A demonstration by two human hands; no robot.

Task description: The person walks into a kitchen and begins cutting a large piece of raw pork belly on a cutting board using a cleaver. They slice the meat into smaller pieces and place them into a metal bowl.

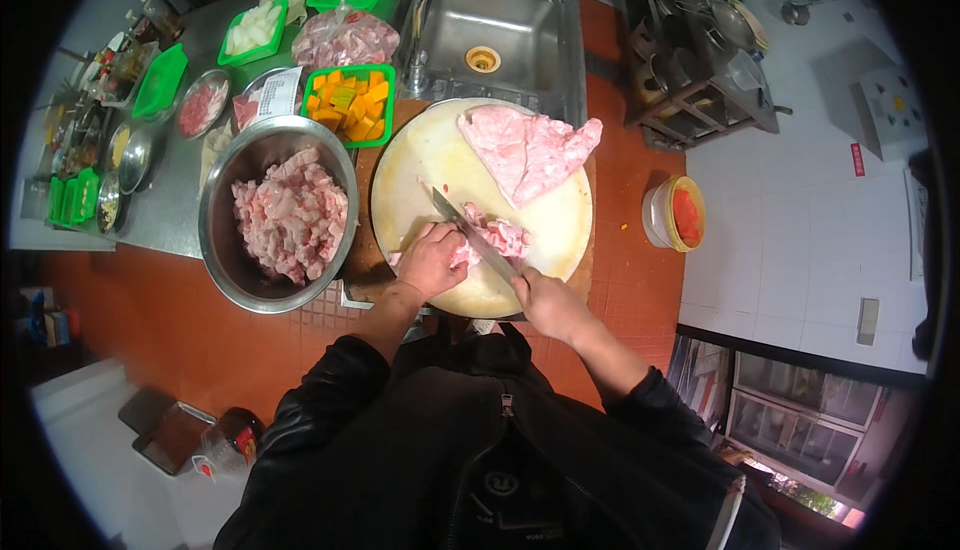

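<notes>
My right hand (pixel 546 299) grips the handle of a kitchen knife (pixel 480 241), whose blade slants up and left across the round cutting board (pixel 405 152). Just left of the blade, my left hand (pixel 433 259) presses on a strip of pale pink raw meat (pixel 466 252), its fingers curled; much of the strip is hidden under them. Small cut pieces (pixel 508 237) lie against the blade's right side. A large slab of raw fatty meat (pixel 529 146) rests on the board's upper right. Left of the board, a steel bowl (pixel 217 250) holds a heap of meat chunks (pixel 289 212).
Beyond the board is a steel sink (pixel 495 25) with a faucet (pixel 418 47). Orange cubes fill a green basket (pixel 390 107) beside a bag of meat (pixel 345 38). Small bowls, including one of minced meat (pixel 202 104), stand farther left. A bucket (pixel 664 212) is at right.
</notes>
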